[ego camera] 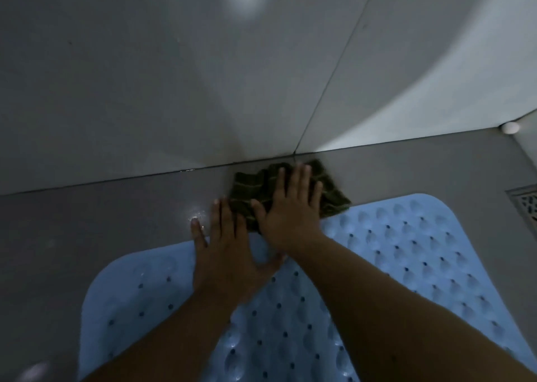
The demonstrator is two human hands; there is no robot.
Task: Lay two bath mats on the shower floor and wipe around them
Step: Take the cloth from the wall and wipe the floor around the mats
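Right hand (290, 207) flat on dark cloth (328, 190); left hand (229, 254) spread flat across blue mat (406, 251); no writing.

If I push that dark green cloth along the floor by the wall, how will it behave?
The cloth lies bunched and wrinkled under the right hand, so it is probably floppy and will crumple. The floor glistens, so it likely slides easily.

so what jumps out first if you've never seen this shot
Two pale blue bath mats covered in bumps and holes fill the lower half of the grey floor. Just beyond them, by the wall, the right hand presses flat on a dark green cloth, while the left hand lies spread beside it. A metal drain shows at the right edge.
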